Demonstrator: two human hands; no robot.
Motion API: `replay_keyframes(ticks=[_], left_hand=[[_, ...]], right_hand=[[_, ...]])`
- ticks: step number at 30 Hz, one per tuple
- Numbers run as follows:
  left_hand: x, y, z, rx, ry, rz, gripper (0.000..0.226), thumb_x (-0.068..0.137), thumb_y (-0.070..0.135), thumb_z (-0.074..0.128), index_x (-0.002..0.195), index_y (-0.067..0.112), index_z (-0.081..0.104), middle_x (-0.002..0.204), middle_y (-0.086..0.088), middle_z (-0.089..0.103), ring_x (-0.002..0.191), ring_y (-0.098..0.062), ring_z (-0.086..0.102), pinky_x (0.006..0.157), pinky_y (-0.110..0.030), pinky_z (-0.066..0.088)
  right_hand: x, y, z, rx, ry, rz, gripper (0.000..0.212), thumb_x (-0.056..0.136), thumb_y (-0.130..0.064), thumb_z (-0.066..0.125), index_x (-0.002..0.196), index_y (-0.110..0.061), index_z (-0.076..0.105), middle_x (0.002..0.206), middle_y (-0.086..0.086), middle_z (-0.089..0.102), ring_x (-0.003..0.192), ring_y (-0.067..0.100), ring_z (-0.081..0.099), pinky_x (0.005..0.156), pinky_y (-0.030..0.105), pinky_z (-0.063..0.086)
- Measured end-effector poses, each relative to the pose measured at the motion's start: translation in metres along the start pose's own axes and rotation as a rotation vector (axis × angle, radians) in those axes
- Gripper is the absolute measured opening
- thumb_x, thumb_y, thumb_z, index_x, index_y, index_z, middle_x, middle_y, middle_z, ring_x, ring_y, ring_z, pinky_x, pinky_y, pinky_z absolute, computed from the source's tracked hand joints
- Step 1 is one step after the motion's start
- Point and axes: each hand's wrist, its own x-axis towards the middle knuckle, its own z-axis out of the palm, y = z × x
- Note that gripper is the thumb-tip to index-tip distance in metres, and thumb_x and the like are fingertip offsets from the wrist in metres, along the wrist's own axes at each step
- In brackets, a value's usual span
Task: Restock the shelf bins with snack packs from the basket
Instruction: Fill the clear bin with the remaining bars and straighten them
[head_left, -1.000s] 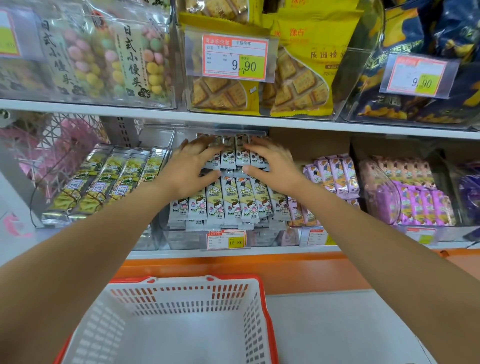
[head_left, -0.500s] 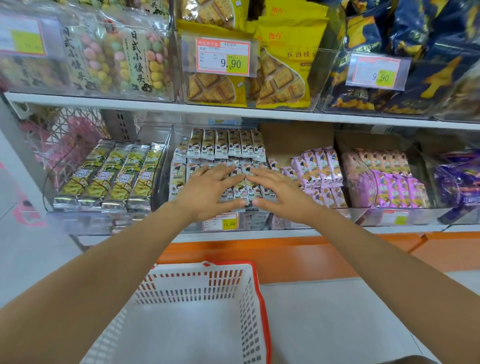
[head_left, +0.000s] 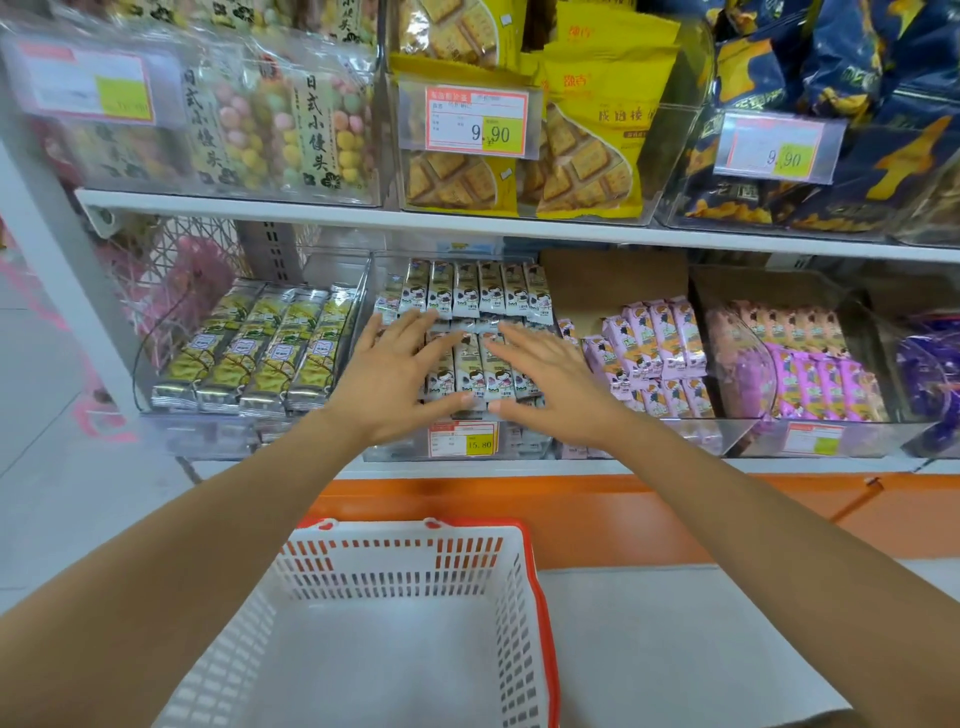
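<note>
Snack packs (head_left: 467, 288) fill the middle shelf bin (head_left: 524, 441) in rows, with the left hand (head_left: 395, 379) and right hand (head_left: 550, 384) flat on them side by side, fingers straight, apparently squaring them up.

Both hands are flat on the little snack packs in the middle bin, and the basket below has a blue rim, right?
Not quite. The head view shows the basket has a red rim, not blue. The rest is right: the left hand and the right hand lie flat on the snack packs in the middle bin.
</note>
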Motion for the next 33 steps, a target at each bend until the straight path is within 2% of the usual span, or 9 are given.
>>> replay_keyframes(ticks=[4, 7, 12, 17, 22, 28, 31, 33], left_hand=[[-0.007, -0.011, 0.007, -0.022, -0.092, 0.006, 0.093, 0.079, 0.082, 0.007, 0.156, 0.032, 0.015, 0.164, -0.005, 0.009, 0.151, -0.022, 0.006, 0.122, -0.043, -0.003], [-0.005, -0.017, 0.008, -0.098, -0.092, 0.043, 0.093, 0.08, 0.08, 0.01, 0.156, 0.028, 0.02, 0.163, -0.007, 0.014, 0.151, -0.022, 0.008, 0.121, -0.039, -0.002], [-0.002, -0.028, 0.012, -0.119, -0.086, 0.088, 0.089, 0.083, 0.079, 0.016, 0.155, 0.027, 0.023, 0.163, -0.006, 0.018, 0.151, -0.022, 0.01, 0.123, -0.042, 0.006], [-0.002, -0.031, 0.009, -0.147, -0.091, 0.113, 0.089, 0.082, 0.079, 0.017, 0.156, 0.029, 0.021, 0.164, -0.003, 0.014, 0.151, -0.019, 0.005, 0.12, -0.032, -0.002], [-0.007, -0.025, 0.007, -0.059, -0.066, 0.061, 0.089, 0.079, 0.082, 0.011, 0.155, 0.036, 0.019, 0.164, -0.001, 0.01, 0.152, -0.021, 0.003, 0.122, -0.041, -0.006], [-0.005, -0.027, 0.01, -0.02, -0.109, 0.067, 0.088, 0.08, 0.079, 0.004, 0.156, 0.037, 0.01, 0.164, -0.003, 0.008, 0.152, -0.021, 0.002, 0.123, -0.041, -0.005], [-0.014, -0.026, 0.005, -0.039, -0.033, 0.05, 0.087, 0.083, 0.078, 0.007, 0.156, 0.031, 0.017, 0.164, -0.002, 0.013, 0.151, -0.02, 0.007, 0.121, -0.039, -0.007], [-0.026, -0.032, 0.0, -0.071, 0.046, 0.009, 0.083, 0.088, 0.072, 0.01, 0.155, 0.025, 0.024, 0.162, -0.003, 0.021, 0.15, -0.021, 0.013, 0.122, -0.041, -0.003]], right_hand=[[0.005, -0.005, 0.012, -0.033, -0.049, 0.022, 0.069, 0.095, -0.062, 0.039, 0.154, -0.032, 0.019, 0.163, -0.005, 0.01, 0.15, 0.016, 0.004, 0.122, 0.042, 0.003], [0.005, -0.007, 0.013, -0.01, -0.037, 0.042, 0.07, 0.094, -0.062, 0.04, 0.154, -0.032, 0.02, 0.162, -0.006, 0.012, 0.15, 0.016, 0.005, 0.121, 0.041, 0.005], [0.005, -0.018, 0.013, 0.002, -0.006, 0.085, 0.068, 0.096, -0.056, 0.044, 0.154, -0.029, 0.022, 0.163, -0.004, 0.013, 0.15, 0.016, 0.005, 0.12, 0.039, 0.003], [0.005, -0.02, 0.012, 0.001, 0.012, 0.084, 0.068, 0.095, -0.054, 0.047, 0.153, -0.027, 0.025, 0.162, -0.002, 0.017, 0.15, 0.018, 0.009, 0.119, 0.039, 0.005], [0.005, -0.019, 0.01, -0.038, -0.011, 0.07, 0.071, 0.095, -0.059, 0.044, 0.154, -0.028, 0.02, 0.163, -0.002, 0.012, 0.15, 0.017, 0.005, 0.12, 0.041, 0.003], [0.008, -0.023, 0.01, -0.043, -0.015, 0.082, 0.068, 0.096, -0.054, 0.046, 0.154, -0.027, 0.023, 0.162, -0.003, 0.017, 0.15, 0.017, 0.008, 0.118, 0.035, 0.003], [0.006, -0.026, 0.007, -0.02, -0.009, 0.083, 0.073, 0.091, -0.064, 0.042, 0.153, -0.027, 0.026, 0.162, -0.002, 0.018, 0.149, 0.017, 0.01, 0.119, 0.038, 0.002], [0.007, -0.035, 0.004, 0.005, 0.047, 0.066, 0.074, 0.088, -0.063, 0.039, 0.151, -0.026, 0.029, 0.161, -0.002, 0.021, 0.149, 0.016, 0.012, 0.119, 0.038, 0.001]])
